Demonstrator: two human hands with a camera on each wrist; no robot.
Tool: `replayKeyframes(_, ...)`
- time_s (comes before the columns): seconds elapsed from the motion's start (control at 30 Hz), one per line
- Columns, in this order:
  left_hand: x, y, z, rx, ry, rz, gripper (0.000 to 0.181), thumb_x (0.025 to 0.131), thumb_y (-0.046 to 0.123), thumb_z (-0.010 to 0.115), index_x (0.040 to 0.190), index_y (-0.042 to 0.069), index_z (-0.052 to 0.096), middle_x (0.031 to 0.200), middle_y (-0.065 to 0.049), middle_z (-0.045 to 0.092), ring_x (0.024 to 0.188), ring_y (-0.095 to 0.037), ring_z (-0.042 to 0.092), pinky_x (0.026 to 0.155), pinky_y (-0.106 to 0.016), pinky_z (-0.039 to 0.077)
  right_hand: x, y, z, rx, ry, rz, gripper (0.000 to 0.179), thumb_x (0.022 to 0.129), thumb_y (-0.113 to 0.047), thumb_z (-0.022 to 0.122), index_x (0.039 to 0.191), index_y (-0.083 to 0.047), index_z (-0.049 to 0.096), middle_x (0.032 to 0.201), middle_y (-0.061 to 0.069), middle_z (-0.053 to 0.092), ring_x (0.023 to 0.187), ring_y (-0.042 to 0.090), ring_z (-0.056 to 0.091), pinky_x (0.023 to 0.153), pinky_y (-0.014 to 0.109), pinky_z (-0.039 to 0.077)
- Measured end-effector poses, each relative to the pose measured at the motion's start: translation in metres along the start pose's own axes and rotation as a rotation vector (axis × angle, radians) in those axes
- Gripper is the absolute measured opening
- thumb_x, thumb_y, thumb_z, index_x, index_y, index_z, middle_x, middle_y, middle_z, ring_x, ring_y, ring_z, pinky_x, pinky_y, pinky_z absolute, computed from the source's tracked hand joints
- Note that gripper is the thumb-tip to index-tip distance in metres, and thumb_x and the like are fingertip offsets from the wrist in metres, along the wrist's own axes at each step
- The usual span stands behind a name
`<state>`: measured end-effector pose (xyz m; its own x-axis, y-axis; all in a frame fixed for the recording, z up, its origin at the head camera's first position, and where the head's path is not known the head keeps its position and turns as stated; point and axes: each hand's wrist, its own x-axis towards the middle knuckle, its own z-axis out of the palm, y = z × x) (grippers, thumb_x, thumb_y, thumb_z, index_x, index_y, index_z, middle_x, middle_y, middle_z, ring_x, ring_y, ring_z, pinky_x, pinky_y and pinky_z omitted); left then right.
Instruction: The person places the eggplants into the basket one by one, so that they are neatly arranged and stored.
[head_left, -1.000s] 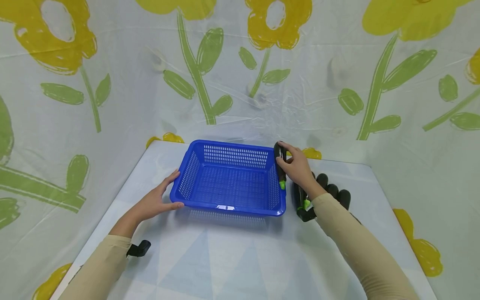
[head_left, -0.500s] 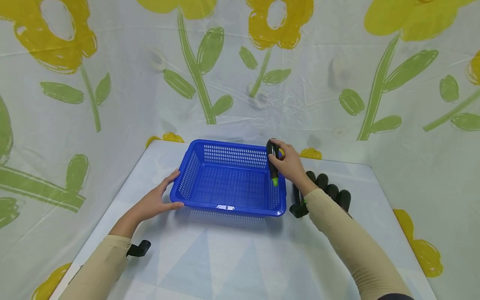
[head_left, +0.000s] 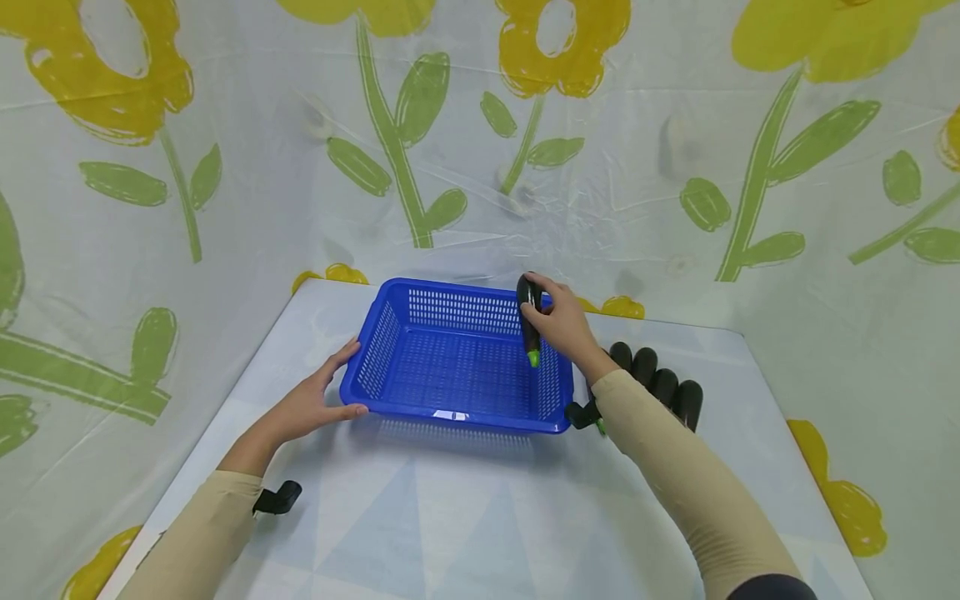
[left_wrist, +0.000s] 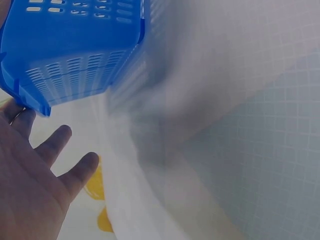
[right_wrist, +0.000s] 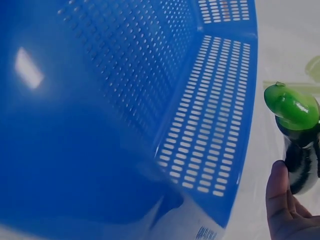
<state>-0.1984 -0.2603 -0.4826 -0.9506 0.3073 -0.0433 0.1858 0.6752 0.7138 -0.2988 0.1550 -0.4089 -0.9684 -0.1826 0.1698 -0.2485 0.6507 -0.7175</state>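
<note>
My right hand point(head_left: 562, 321) pinches a dark, glossy eggplant point(head_left: 529, 321) over the right part of a blue plastic basket point(head_left: 457, 423). The eggplant's bright green stem end point(right_wrist: 295, 107) points down toward me in the head view. At the basket's left end, my left hand point(head_left: 311, 404) rests with spread fingers against the rim. In the left wrist view, straight fingers point(left_wrist: 55, 145) of that hand show beside the basket wall point(left_wrist: 70, 45), some clear of it. Several more dark eggplants point(head_left: 664, 385) lie in a row right of the basket, partly behind my right forearm.
The basket has slotted walls and stands on a table point(head_left: 420, 533) with a pale blue and white cover. Flower-printed sheeting point(head_left: 600, 217) hangs around the back and sides. A black wrist mount point(head_left: 279, 497) juts from the left sleeve, another point(head_left: 581, 414) from the right.
My right hand has carried the eggplant leftward, from the basket's right rim to over its inside. The left hand and basket stay in place.
</note>
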Motion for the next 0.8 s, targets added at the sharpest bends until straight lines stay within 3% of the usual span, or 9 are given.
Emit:
replayKeyframes(0.3,0.0,0.0,0.0,-0.004,-0.002,-0.004,0.111,0.084,0.047,0.08,0.165,0.025,0.008,0.171,-0.01,0.007,0.15,-0.051,0.017,0.111,-0.075,0.024,0.009,-0.005,0.012,0.025,-0.026,-0.014,0.056,0.101,-0.029,0.063,0.154,-0.024,0.046,0.143,0.021,0.047,0.094,0.032,0.065,0.071,0.043,0.06)
replayKeyframes(0.8,-0.001,0.0,0.001,-0.017,-0.006,-0.002,0.11,0.085,0.046,0.08,0.165,0.024,0.007,0.171,-0.012,0.006,0.15,-0.051,0.017,0.114,-0.072,0.025,0.02,-0.017,0.038,-0.004,-0.08,-0.012,0.057,0.1,-0.031,0.064,0.154,-0.026,0.045,0.147,0.02,0.045,0.093,0.028,0.06,0.078,0.041,0.057)
